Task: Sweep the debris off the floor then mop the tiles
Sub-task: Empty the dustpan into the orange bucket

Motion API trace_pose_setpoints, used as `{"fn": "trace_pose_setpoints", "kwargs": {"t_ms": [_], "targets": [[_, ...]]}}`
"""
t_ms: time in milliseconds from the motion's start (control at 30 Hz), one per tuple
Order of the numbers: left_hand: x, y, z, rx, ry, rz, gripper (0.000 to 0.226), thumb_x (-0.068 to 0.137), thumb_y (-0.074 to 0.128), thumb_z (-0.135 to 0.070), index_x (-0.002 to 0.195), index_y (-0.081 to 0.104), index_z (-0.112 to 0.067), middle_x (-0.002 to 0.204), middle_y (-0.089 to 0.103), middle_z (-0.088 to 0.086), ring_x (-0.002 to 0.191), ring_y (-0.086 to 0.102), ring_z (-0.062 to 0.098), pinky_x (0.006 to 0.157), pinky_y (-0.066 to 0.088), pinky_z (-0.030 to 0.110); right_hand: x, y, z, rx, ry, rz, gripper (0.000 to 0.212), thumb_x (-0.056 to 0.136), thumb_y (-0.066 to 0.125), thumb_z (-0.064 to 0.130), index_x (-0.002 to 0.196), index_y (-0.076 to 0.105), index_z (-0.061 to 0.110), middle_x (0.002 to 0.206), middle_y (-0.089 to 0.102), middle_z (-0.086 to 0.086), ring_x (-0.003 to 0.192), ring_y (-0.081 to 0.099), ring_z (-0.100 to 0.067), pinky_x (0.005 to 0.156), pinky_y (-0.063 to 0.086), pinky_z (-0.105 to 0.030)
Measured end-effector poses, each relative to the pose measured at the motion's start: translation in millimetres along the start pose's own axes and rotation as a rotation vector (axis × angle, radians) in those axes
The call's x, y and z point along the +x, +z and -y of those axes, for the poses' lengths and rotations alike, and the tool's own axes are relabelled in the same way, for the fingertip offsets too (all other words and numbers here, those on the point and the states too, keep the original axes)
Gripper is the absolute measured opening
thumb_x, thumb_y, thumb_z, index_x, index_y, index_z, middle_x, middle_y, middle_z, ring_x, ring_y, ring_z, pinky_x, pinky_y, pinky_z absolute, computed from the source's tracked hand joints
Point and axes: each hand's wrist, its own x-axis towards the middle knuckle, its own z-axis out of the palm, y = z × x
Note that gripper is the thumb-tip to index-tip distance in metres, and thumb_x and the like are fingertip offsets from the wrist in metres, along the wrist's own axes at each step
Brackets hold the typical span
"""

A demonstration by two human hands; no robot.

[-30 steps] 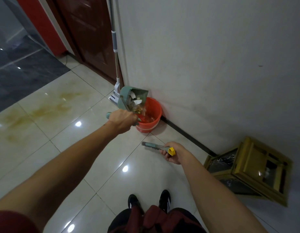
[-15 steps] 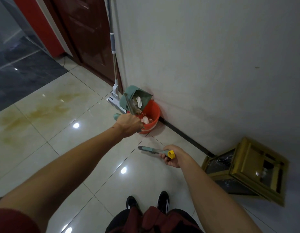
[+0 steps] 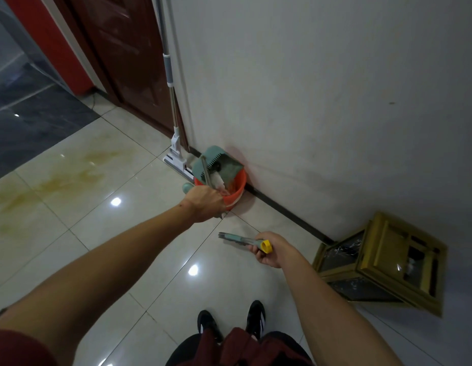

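Two risks: left hand (image 3: 206, 203), fingers wrapped round the tipped dustpan (image 3: 216, 165), may spill debris past the red bucket (image 3: 235, 192) at twelve o'clock, while right hand (image 3: 272, 253), curled round the broom handle (image 3: 243, 240), drifts.

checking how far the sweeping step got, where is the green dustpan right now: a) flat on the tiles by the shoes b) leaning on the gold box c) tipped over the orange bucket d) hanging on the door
c: the left hand holds the green dustpan tilted above the orange bucket by the wall, with scraps sliding from it into the bucket.
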Motion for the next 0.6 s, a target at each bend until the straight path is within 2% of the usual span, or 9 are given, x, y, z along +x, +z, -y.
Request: {"fn": "trace_pose_setpoints", "kwargs": {"t_ms": [67,200,367,500,600], "targets": [[4.4,-1.4,-2.6,0.001,0.004,-0.015,0.028,0.101,0.056,-0.016,0.127,0.061,-0.008,0.107,0.071,0.012,0.094,0.07,0.03,0.075,0.055,0.035,-0.4,-2.1,-1.5,-0.012,-0.002,-0.016,0.031,0.098,0.033,0.008,0.1,0.061,-0.005,0.068,0.058,-0.01,0.043,0.05,-0.006,0.038,0.037,-0.014],[6.9,15.9,-11.3,0.122,0.038,0.045,0.012,0.09,0.073,-0.025,0.099,0.073,-0.017,0.091,0.074,-0.002,0.08,0.072,0.019,0.069,0.061,0.034,2.8,-3.5,-7.8,-0.011,-0.018,-0.02,0.03,0.099,0.035,0.01,0.111,0.06,-0.002,0.068,0.059,-0.01,0.046,0.051,-0.007,0.039,0.039,-0.016],[5.4,13.8,-7.0,0.015,0.012,0.048,0.022,0.098,0.061,-0.023,0.117,0.069,-0.014,0.107,0.072,0.005,0.098,0.07,0.027,0.076,0.055,0.034,6.7,-4.5,-10.1,-0.019,-0.017,-0.025,0.032,0.099,0.037,0.013,0.12,0.057,-0.002,0.072,0.061,-0.012,0.045,0.054,-0.008,0.038,0.041,-0.017],[3.4,11.3,9.3,-0.017,-0.048,0.039,0.023,0.097,0.063,-0.025,0.117,0.067,-0.014,0.103,0.072,0.006,0.094,0.07,0.029,0.078,0.06,0.042,4.1,-3.5,-5.5,-0.005,-0.009,-0.025,0.028,0.099,0.035,0.011,0.103,0.059,-0.003,0.072,0.06,-0.011,0.043,0.052,-0.007,0.038,0.039,-0.015],[0.3,7.4,12.0,-0.073,-0.064,-0.041,0.024,0.099,0.058,-0.025,0.118,0.063,-0.011,0.102,0.072,0.005,0.092,0.07,0.027,0.078,0.059,0.039,0.7,-1.0,-4.5,-0.002,-0.019,-0.032,0.027,0.1,0.036,0.011,0.098,0.059,-0.003,0.07,0.06,-0.011,0.044,0.051,-0.007,0.039,0.038,-0.014]]}}
